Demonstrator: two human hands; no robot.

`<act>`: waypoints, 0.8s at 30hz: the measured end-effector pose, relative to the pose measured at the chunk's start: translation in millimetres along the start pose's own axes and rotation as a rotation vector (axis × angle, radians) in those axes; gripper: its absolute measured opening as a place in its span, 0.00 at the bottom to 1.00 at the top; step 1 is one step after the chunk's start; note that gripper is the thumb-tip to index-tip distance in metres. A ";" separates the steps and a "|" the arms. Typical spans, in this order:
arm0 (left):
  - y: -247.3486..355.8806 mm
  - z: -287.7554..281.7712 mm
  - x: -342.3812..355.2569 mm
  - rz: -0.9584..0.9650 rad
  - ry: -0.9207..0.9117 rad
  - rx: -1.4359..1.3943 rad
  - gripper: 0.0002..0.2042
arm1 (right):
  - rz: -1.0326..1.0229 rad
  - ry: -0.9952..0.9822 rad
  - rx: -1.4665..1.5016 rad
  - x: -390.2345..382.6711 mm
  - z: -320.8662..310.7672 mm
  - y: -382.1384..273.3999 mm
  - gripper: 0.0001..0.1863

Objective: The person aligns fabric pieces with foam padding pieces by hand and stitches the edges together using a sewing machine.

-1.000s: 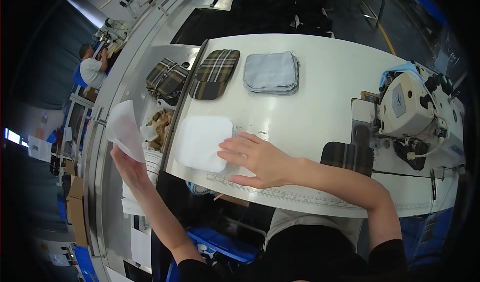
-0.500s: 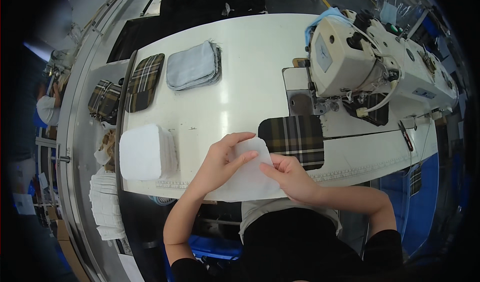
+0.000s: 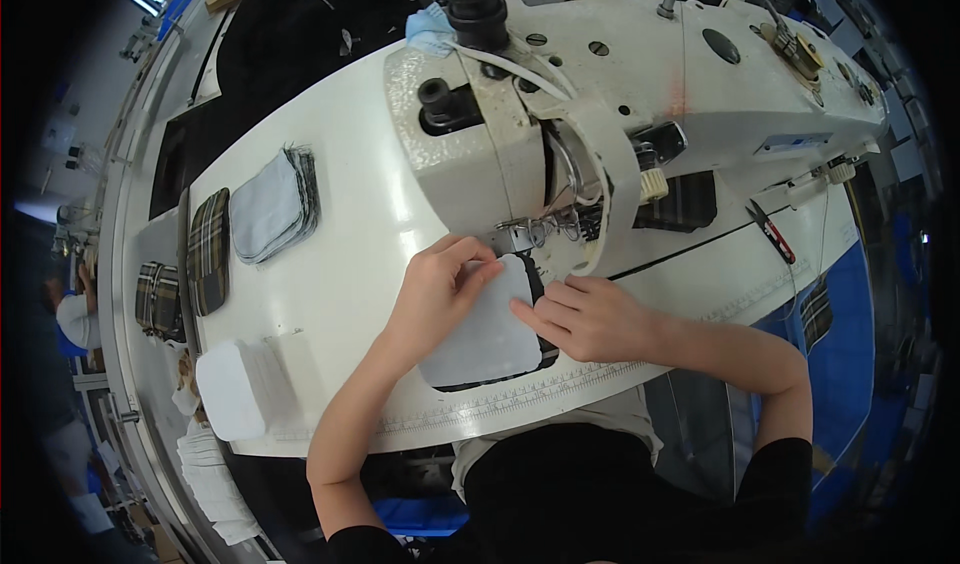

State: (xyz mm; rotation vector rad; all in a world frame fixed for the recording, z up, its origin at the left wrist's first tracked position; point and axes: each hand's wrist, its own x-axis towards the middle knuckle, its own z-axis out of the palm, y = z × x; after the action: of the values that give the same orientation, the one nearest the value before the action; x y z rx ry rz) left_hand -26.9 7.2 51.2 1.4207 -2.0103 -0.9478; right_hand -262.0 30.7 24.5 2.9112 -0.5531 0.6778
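A white rounded sheet of fabric (image 3: 485, 334) lies over a dark plaid fabric piece (image 3: 548, 352), whose edge shows along the right side and bottom. My left hand (image 3: 438, 289) pinches the sheet's upper left part between thumb and fingers. With its fingers bent together, my right hand (image 3: 590, 319) grips the right edge where the two layers meet. Both hands are just below the needle area of a cream sewing machine (image 3: 465, 164). The layers' top edge sits close to the presser foot (image 3: 528, 234); whether it is under the foot is hard to see.
On the white table's left side are a grey-blue fabric stack (image 3: 268, 209), plaid pieces (image 3: 209, 254) and a white stack (image 3: 232, 389). Red-handled snips (image 3: 772, 234) lie at the right, near a blue bin (image 3: 840, 334). A ruler strip (image 3: 520, 399) runs along the front edge.
The white sheet has moved from beside the plaid piece to on top of it, and the layers are now near the presser foot. The view has shifted closer to the machine.
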 end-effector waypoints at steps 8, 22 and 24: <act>-3.6 0.5 -10.3 -0.088 0.046 0.081 0.08 | -0.157 0.100 0.008 6.3 7.1 4.7 0.15; -2.3 8.6 -10.9 0.054 0.144 0.090 0.08 | -0.079 -0.054 -0.021 -3.8 2.5 -1.7 0.20; -2.0 8.2 -12.7 0.048 0.143 0.120 0.09 | -0.089 -0.060 -0.030 -3.2 1.3 -1.4 0.20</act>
State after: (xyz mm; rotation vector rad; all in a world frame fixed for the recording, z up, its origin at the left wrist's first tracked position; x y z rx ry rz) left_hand -27.5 20.8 44.4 1.4529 -2.0138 -0.6944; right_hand -263.6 32.8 21.9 2.9167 -0.4321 0.5674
